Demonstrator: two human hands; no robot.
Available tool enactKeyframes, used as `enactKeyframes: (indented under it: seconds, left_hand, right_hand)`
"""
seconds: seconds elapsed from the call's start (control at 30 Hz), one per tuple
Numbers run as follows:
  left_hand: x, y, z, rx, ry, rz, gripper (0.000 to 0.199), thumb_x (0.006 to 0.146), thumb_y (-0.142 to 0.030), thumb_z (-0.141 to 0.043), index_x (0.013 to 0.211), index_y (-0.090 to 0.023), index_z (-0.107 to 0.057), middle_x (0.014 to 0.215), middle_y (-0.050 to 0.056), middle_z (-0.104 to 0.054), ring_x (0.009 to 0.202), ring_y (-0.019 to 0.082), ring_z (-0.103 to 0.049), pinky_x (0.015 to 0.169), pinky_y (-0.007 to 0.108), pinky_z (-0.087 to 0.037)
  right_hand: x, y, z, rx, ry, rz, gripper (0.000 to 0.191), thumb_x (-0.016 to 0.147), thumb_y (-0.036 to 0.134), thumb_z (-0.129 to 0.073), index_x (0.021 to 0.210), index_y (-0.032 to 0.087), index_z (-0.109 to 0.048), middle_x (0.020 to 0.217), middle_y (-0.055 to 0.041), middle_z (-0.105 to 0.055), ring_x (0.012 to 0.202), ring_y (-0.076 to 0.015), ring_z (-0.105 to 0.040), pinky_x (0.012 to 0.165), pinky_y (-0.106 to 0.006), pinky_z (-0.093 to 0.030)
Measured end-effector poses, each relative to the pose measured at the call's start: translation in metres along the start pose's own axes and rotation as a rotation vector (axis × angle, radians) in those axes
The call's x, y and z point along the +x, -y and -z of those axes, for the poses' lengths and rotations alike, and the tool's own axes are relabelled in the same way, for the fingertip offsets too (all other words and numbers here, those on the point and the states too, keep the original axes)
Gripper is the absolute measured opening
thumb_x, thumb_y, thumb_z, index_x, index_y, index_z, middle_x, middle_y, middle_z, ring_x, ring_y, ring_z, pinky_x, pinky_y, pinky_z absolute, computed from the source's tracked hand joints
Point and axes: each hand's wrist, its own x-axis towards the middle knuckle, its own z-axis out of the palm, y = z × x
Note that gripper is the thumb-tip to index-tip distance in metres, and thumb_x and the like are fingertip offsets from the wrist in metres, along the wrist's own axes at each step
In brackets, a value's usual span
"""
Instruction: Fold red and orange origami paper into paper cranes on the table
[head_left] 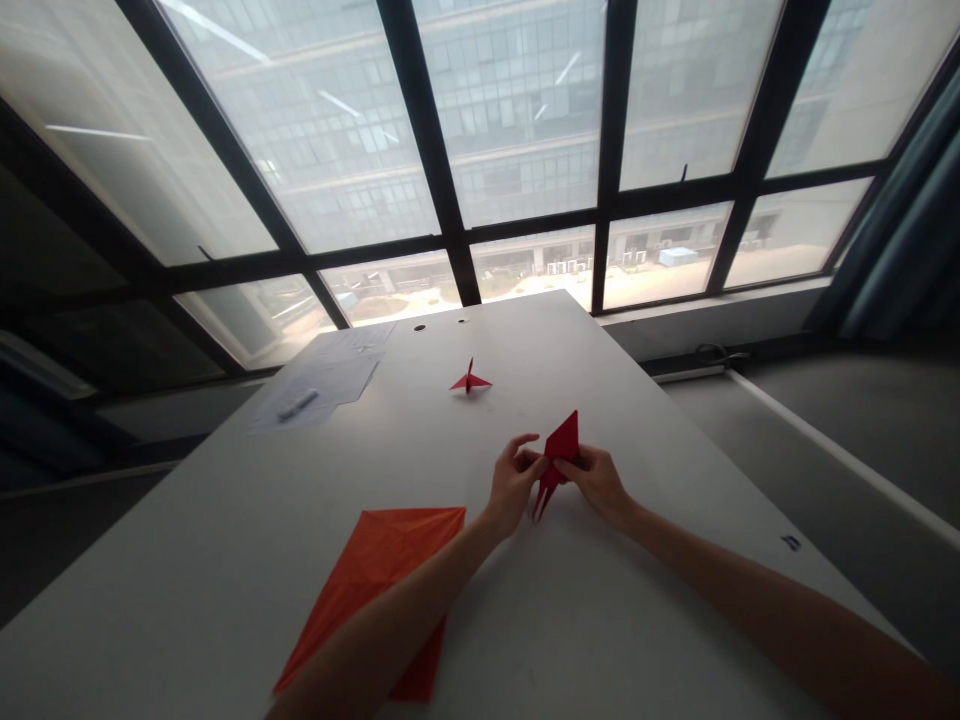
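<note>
Fingers of the left hand (513, 486) and the right hand (597, 482) clamped from either side on a red origami figure (561, 452), thumbs and forefingers pinching its folded body, the other fingers curled and partly out of sight behind the hands. Figure held between the two hands, off-centre to the right on a white table (517, 340), one broad pointed flap rising toward the far side and thin points angled down toward the near left; contact between those points and the tabletop impossible to tell. Left forearm (390, 625) reaching in from the near side, across an orange-red creased kite-shaped sheet of paper (371, 575) lying flat on the table at near left. Right forearm (750, 590) running out toward the near right. Farther off, well apart from the hands, a small red origami crane (470, 379) with wings spread. Toward the far left, white paper sheets (322, 375) with a pen (298, 405) lying on them. Beyond the far table edge, black-framed windows (517, 120) facing a multi-storey building, and a dark curtain (900, 230) at far right.
</note>
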Motion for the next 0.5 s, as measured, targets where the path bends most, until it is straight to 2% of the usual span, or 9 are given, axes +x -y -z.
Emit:
enactKeyframes:
  seconds: [0.13,0.27,0.37,0.5]
  left_hand:
    - [-0.0001,0.0008,-0.0007,0.035,0.076,0.046,0.039,0.076,-0.044,-0.076,0.095,-0.011,-0.068,0.084,0.01,-0.073,0.078,0.023,-0.071,0.076,0.036,-0.056]
    - [-0.0001,0.0009,-0.0011,0.069,0.012,0.031,0.037,0.071,-0.045,-0.079,0.078,-0.01,-0.068,0.073,0.009,-0.072,0.07,0.023,-0.07,0.07,0.035,-0.056]
    - [-0.0009,-0.0019,-0.0028,0.024,0.046,0.033,0.035,0.073,-0.044,-0.078,0.08,-0.011,-0.069,0.073,0.009,-0.072,0.068,0.023,-0.07,0.07,0.037,-0.056]
    - [-0.0025,-0.0036,-0.0045,0.022,0.112,0.061,0.037,0.075,-0.04,-0.077,0.096,-0.01,-0.072,0.087,0.012,-0.074,0.077,0.022,-0.07,0.078,0.036,-0.055]
  right_hand:
    - [0.0031,-0.0036,0.004,-0.043,-0.031,0.031,0.027,0.068,0.037,-0.079,0.083,0.015,-0.074,0.073,-0.0052,-0.071,0.062,-0.0187,-0.059,0.059,-0.032,-0.048]
    - [0.0032,-0.0047,0.0027,-0.001,0.014,-0.005,0.029,0.066,0.035,-0.08,0.085,0.014,-0.073,0.078,-0.0053,-0.071,0.066,-0.0194,-0.061,0.062,-0.032,-0.049]
    - [0.0031,-0.003,0.0015,-0.013,0.007,-0.01,0.029,0.063,0.034,-0.082,0.08,0.013,-0.072,0.073,-0.0043,-0.069,0.063,-0.018,-0.058,0.06,-0.031,-0.048]
    - [0.0057,-0.0006,0.0047,-0.017,-0.085,0.004,0.029,0.064,0.037,-0.081,0.077,0.013,-0.07,0.066,-0.0029,-0.066,0.058,-0.0156,-0.054,0.056,-0.029,-0.045]
